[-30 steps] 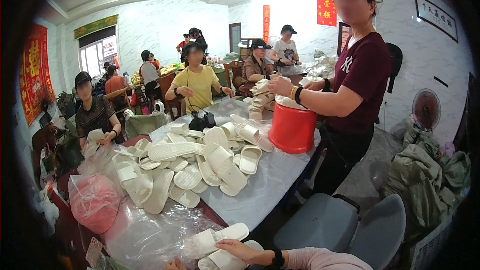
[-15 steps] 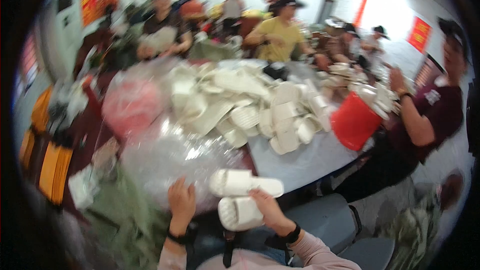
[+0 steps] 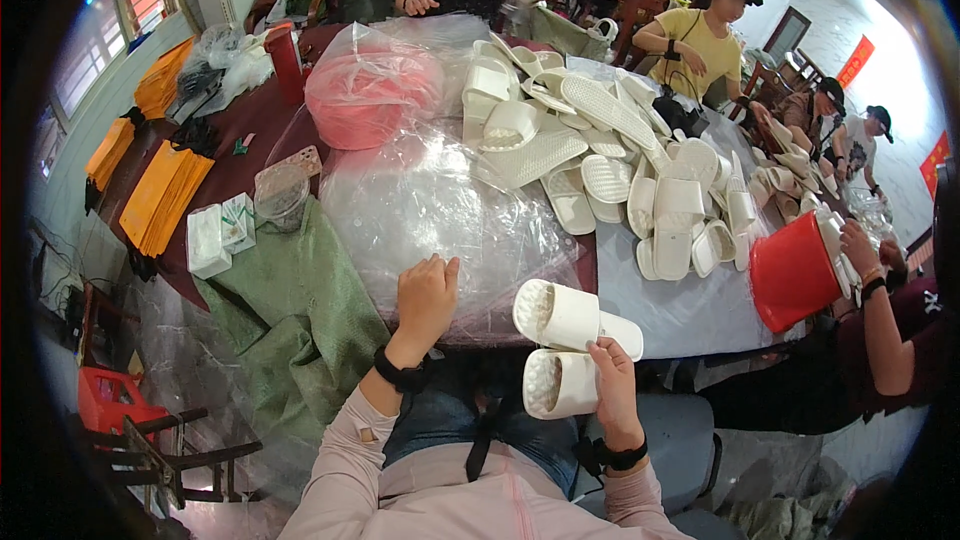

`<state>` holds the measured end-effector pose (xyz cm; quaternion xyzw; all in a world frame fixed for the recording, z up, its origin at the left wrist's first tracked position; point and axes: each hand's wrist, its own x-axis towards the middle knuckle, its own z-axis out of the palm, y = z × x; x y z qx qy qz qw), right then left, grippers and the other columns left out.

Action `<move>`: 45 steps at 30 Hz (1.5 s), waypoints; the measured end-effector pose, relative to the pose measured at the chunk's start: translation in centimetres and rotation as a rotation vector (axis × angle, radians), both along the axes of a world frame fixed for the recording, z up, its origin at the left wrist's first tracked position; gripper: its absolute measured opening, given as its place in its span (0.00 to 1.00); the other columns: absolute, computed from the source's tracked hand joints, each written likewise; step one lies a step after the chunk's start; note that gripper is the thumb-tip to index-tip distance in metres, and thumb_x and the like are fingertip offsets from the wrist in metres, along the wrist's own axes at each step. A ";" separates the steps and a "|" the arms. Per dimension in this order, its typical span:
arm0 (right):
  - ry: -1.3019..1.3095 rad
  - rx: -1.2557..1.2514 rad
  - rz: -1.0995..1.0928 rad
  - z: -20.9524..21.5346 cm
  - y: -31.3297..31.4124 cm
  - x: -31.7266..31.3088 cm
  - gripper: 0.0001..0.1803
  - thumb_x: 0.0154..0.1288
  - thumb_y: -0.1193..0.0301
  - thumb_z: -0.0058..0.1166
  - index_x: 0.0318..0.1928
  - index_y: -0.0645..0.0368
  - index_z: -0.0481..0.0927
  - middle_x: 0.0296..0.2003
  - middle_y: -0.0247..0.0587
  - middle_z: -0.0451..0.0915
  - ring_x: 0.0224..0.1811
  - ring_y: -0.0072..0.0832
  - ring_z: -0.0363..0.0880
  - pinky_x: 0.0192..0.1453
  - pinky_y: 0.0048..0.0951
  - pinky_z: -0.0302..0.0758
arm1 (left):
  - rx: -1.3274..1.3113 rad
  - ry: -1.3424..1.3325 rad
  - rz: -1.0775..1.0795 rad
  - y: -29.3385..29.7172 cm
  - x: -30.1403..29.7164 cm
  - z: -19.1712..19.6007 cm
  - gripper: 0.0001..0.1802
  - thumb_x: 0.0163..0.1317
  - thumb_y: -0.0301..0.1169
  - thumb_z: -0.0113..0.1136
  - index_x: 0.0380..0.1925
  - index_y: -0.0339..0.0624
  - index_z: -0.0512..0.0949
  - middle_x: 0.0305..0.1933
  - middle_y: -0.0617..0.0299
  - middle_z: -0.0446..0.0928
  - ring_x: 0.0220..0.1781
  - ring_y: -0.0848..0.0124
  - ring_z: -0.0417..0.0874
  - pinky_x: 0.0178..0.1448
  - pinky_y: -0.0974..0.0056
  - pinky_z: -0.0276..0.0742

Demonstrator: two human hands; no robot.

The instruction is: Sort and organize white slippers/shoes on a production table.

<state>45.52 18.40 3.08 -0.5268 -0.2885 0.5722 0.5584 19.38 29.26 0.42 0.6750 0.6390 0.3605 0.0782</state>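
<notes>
My right hand [image 3: 617, 385] is closed on a pair of white slippers, its thumb and fingers pinching them near the middle. One slipper [image 3: 572, 318] sits above the other slipper [image 3: 560, 383], with both straps facing up and bumpy insoles showing at the toe ends. The pair is held over my lap at the table's near edge. To its left, my left hand [image 3: 427, 298] hovers at the near side of the clear plastic bags [image 3: 440, 210]; its fingers are loosely bent, the thumb stands apart, and nothing shows in it.
A heap of white slippers [image 3: 610, 145] covers the table's middle. Right of it stands a red bucket [image 3: 795, 275] with slippers, beside a co-worker's arm [image 3: 885, 330]. Left lie a pink bundle in plastic [image 3: 372, 90], green cloth [image 3: 300, 320], tissue packs [image 3: 208, 240] and orange stacks [image 3: 165, 195].
The view has swung left and down, so everything sits differently in the picture. My right hand keeps the same slippers; my left hand's fingers look more bent.
</notes>
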 end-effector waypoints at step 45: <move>-0.133 0.004 0.046 -4.2 1.5 -0.7 0.09 0.67 0.68 0.53 0.44 0.59 0.72 0.29 0.28 0.75 0.32 0.13 0.71 0.34 0.19 0.69 | 0.092 0.271 -0.330 -2.9 1.4 0.5 0.15 0.63 0.38 0.51 0.45 0.51 0.82 0.50 0.49 0.78 0.54 0.49 0.75 0.59 0.48 0.62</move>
